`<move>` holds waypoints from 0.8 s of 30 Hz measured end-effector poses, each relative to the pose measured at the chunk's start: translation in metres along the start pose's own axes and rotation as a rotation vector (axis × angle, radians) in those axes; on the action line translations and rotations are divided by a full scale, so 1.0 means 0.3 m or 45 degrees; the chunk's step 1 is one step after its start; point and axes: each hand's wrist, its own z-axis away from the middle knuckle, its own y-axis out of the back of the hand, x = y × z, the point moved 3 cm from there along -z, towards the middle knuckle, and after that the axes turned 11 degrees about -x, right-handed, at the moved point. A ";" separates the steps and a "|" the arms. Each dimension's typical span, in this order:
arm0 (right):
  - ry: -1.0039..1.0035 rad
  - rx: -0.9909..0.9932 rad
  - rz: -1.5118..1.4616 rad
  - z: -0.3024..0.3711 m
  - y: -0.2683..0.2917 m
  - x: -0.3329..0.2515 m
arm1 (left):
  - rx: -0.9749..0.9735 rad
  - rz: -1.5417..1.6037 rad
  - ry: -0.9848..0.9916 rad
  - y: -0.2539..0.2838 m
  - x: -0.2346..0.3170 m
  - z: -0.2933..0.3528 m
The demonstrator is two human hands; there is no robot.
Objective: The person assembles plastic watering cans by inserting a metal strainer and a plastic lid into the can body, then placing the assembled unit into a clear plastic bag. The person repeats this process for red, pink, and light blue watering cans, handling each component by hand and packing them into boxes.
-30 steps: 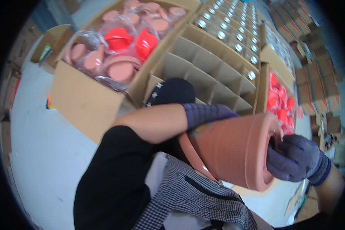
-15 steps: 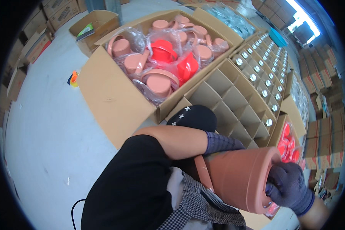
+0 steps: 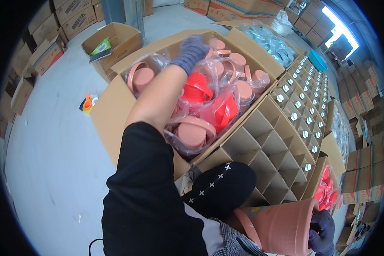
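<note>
My left hand [image 3: 192, 50], in a grey-purple glove, reaches over the far side of an open cardboard box [image 3: 99, 112]. Its fingers are blurred, and I cannot tell whether they touch anything. Inside that box are several pink cup-shaped plastic pieces [image 3: 191, 133] with loop handles, in clear plastic bags, and red ones [image 3: 196, 88] among them. My right hand [image 3: 323, 232], gloved too, is closed on the rim of a large pink plastic cylinder [image 3: 283, 226] at the lower right. The cylinder lies tilted by my lap, with a strap-like handle [image 3: 247, 227] at its other end.
Beside the box stands a divided carton [image 3: 260, 155] with bare compartments, its far rows holding silver-topped pieces [image 3: 305, 134]. A carton of red parts [image 3: 327, 187] is at right. My black-clad knee [image 3: 226, 183] sits before the dividers. A small box [image 3: 115, 45] stands far left.
My left hand has gone from beside the pink cylinder out to the far side of the box. The cylinder and my right hand appear lower in the picture.
</note>
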 end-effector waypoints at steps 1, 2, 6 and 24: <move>0.023 -0.001 0.042 -0.010 0.010 0.003 | -0.099 -0.074 0.105 -0.025 -0.113 -0.066; 0.041 0.008 0.046 -0.020 0.023 0.005 | -0.223 -0.148 0.221 -0.055 -0.208 -0.112; 0.006 0.037 -0.008 -0.071 0.049 0.017 | -0.538 -0.836 0.310 -0.229 -0.438 -0.103; 0.126 0.400 -0.198 -0.085 -0.012 0.019 | -0.658 -1.035 0.037 0.038 -0.267 0.094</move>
